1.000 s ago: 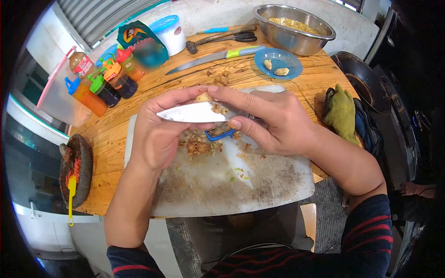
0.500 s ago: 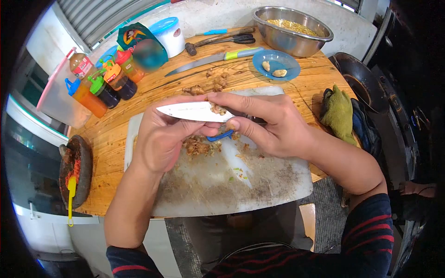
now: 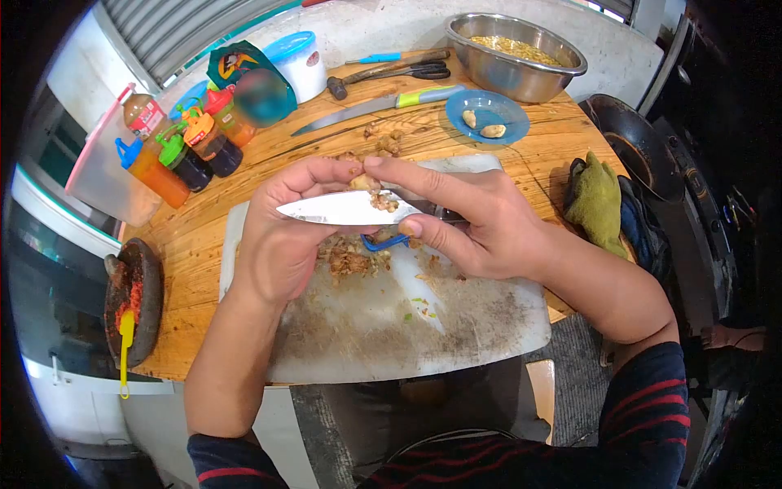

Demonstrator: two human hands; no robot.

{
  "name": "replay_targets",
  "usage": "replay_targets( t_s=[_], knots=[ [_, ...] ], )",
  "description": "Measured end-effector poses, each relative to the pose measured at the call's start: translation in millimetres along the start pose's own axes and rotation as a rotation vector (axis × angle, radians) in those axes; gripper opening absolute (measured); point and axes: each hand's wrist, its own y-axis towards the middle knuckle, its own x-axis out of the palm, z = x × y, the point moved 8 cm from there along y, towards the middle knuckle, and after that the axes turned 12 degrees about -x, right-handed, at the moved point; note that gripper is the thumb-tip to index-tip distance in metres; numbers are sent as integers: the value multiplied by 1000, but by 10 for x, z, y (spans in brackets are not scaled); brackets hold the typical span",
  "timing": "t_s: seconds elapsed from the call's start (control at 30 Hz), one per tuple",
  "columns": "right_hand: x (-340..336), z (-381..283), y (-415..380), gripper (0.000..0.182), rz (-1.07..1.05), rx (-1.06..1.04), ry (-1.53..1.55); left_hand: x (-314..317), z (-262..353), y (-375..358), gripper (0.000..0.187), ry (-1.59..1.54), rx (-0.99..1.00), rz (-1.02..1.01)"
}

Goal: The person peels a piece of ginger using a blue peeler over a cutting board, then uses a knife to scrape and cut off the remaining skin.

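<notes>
My right hand [image 3: 479, 213] is closed on a small knife [image 3: 326, 209], its white blade pointing left and brown scrapings stuck to it. Behind the blade, my left hand [image 3: 285, 236] grips a pale piece of ginger [image 3: 363, 183]; the fingers and blade hide much of it. My right index finger reaches to the ginger's top. Below both hands lies a stained white cutting board [image 3: 391, 342] with brown peelings [image 3: 349, 259] and a blue-handled object [image 3: 384, 242], partly covered. Unpeeled ginger [image 3: 388, 145] rests just beyond the board.
Two pale peeled pieces sit on a blue plate [image 3: 515, 114]. Near it are a large knife [image 3: 350, 112], a hammer [image 3: 338, 87] and a steel basin [image 3: 521, 77]. Sauce bottles [image 3: 195, 147] stand left, above a stone mortar [image 3: 147, 310]. A green cloth [image 3: 596, 204] lies right.
The knife blade has dropped slightly and tilted away from the left fingers, so the pale ginger behind it now shows. The left fingers have shifted on it.
</notes>
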Motion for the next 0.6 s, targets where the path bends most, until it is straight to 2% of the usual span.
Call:
replay_targets(
  t_s=[0.1, 0.2, 0.33, 0.4, 0.43, 0.5, 0.53, 0.6],
  knots=[
    [2, -6, -14, 50, 96, -93, -71, 5, -19, -5, 29, 35, -44, -18],
    [11, 11, -34, 49, 36, -57, -136, 32, -14, -30, 25, 0, -27, -10],
    [39, 60, -52, 43, 97, -92, -39, 67, -14, -33, 22, 121, -33, 37],
    [77, 199, -82, 41, 244, 13, 290, 54, 4, -24, 21, 135, -22, 39],
    [53, 176, -63, 41, 244, 9, 290, 20, -1, -19, 21, 118, -43, 76],
    [56, 348, -114, 41, 280, 388, 649, -10, -3, -22, 21, 98, -62, 117],
    [13, 366, -124, 42, 185, 485, 624, -10, 12, -29, 24, 107, -62, 142],
    [16, 379, -132, 42, 208, 445, 607, -22, 4, -23, 26, 114, -62, 166]
  ],
)
